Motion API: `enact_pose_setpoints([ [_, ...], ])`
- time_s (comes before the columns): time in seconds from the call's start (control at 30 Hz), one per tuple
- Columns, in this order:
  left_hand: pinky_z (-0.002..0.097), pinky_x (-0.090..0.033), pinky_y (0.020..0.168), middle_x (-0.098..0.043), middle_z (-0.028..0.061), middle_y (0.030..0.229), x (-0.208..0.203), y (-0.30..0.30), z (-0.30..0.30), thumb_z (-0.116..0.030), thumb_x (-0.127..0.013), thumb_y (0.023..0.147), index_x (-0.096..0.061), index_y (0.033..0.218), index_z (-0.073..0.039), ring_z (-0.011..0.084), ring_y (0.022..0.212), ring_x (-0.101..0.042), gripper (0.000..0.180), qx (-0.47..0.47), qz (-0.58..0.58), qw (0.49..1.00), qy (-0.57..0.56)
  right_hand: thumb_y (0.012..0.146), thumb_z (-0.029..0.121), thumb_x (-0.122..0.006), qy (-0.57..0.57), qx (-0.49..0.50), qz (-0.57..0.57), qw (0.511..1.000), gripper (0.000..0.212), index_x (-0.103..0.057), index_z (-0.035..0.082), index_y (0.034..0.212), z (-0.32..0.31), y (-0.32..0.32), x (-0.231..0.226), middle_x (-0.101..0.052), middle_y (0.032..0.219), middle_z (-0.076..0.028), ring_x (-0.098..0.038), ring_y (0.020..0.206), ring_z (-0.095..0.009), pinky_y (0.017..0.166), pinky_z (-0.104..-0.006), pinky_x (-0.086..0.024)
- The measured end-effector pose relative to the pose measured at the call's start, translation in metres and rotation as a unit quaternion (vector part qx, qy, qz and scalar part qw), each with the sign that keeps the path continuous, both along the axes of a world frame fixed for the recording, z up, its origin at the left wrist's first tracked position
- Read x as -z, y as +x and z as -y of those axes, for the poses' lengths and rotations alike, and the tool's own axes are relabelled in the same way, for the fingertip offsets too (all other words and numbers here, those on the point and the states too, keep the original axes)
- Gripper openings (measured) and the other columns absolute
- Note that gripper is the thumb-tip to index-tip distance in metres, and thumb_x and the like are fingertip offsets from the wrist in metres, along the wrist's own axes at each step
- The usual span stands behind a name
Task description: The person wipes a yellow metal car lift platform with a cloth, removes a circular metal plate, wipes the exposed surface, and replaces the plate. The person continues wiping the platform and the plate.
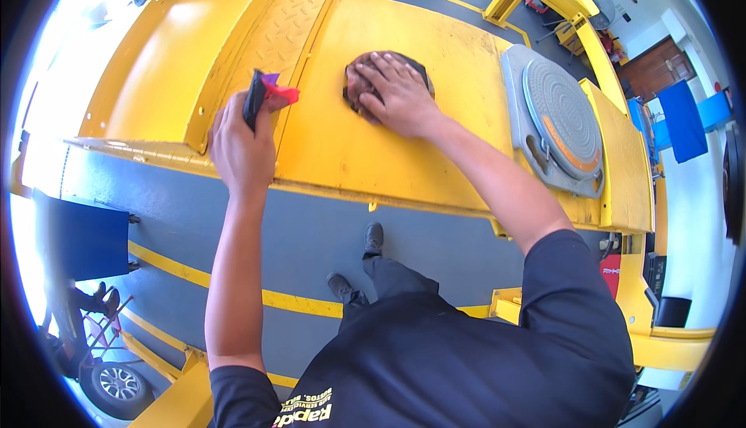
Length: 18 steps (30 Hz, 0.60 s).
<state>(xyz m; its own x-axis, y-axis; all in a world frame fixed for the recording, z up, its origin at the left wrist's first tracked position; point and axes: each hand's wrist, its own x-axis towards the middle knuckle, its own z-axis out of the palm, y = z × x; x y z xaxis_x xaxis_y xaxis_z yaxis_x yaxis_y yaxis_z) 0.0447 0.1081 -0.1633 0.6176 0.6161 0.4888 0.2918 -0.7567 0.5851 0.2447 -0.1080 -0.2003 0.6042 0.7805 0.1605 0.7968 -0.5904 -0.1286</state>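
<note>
Left hand (242, 147), ten o'clock, clasps a red-and-black bundle (253, 100); right hand (402, 95), twelve o'clock, flattens a rag (419, 67), likely spreading pressure.

The person is wearing a dark navy short-sleeved fabric shirt (466, 358) with yellow printed lettering (307, 408), dark long trousers (396, 276) and dark closed shoes (374, 238). The short sleeves (556, 273) are leaving both forearms (237, 288) bare.
</note>
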Motion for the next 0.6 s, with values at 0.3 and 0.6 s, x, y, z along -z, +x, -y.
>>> enact_pose_setpoints([
  [0.3,0.0442,-0.047,0.091,-0.069,0.0152,0.099,-0.002,-0.004,0.003,-0.018,-0.066,0.1,-0.069,0.112,-0.004,0.0388,0.096,-0.064,0.019,0.002,0.035,0.997,-0.066,0.106,0.054,-0.041,0.007,0.094,-0.029,0.995,0.065,-0.041,0.021,0.162,-0.061,0.194,0.007,-0.032,0.173,-0.008,-0.026,0.161,-0.03,0.129,-0.0526,-0.021],
  [0.6,0.0449,-0.049,0.093,-0.07,0.0175,0.106,0.01,0.002,-0.004,-0.015,-0.065,0.099,-0.07,0.116,-0.001,0.0391,0.103,-0.065,0.023,-0.009,0.059,0.995,-0.084,0.109,0.049,-0.043,0.108,0.322,-0.102,0.935,0.046,-0.057,0.023,0.145,-0.086,0.308,-0.008,-0.065,0.146,-0.014,-0.061,0.135,-0.034,0.11,-0.06,-0.042],
])
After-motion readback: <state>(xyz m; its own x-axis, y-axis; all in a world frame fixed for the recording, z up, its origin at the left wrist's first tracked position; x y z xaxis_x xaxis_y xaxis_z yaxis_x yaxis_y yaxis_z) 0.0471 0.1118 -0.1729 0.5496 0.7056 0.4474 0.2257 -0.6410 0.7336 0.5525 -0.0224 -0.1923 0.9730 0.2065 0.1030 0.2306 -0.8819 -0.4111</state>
